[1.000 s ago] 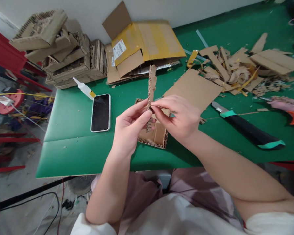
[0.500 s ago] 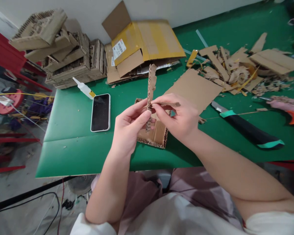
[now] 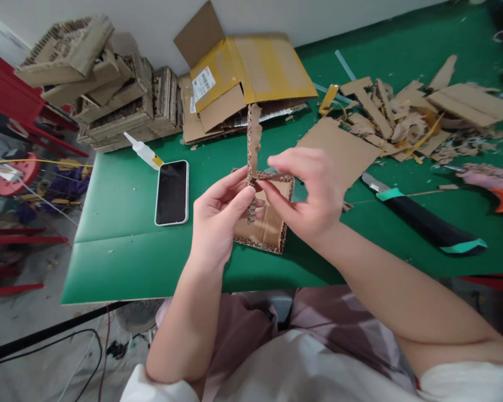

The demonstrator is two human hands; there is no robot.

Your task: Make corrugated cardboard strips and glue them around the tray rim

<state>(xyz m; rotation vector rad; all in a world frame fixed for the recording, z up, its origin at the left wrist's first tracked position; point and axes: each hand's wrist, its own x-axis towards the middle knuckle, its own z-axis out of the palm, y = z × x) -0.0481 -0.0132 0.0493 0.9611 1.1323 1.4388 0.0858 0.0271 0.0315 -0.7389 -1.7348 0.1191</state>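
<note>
Pinched between the thumb and fingers of my left hand (image 3: 222, 209) is a narrow corrugated cardboard strip (image 3: 254, 139), held upright with ragged paper along its right side. My right hand (image 3: 308, 192) is at the strip's right side, its thumb near the strip and its index finger raised apart. A thin torn flap of paper (image 3: 274, 177) runs from the strip toward my right fingers; whether they grip it is hard to tell. Beneath both hands lies a shallow square cardboard tray (image 3: 260, 244) with corrugated edges, partly hidden by them.
A phone (image 3: 172, 192) and glue bottle (image 3: 145, 152) lie left. Behind are stacked cardboard trays (image 3: 113, 106) and a yellow-taped box (image 3: 272, 67). To the right are a flat cardboard sheet (image 3: 339, 151), scraps (image 3: 402, 120), a utility knife (image 3: 423, 220) and a pink-handled tool (image 3: 490, 181).
The upright strip has shifted slightly left with my left hand. My right index finger has lifted away from the thumb, and the torn flap now shows between strip and fingers.
</note>
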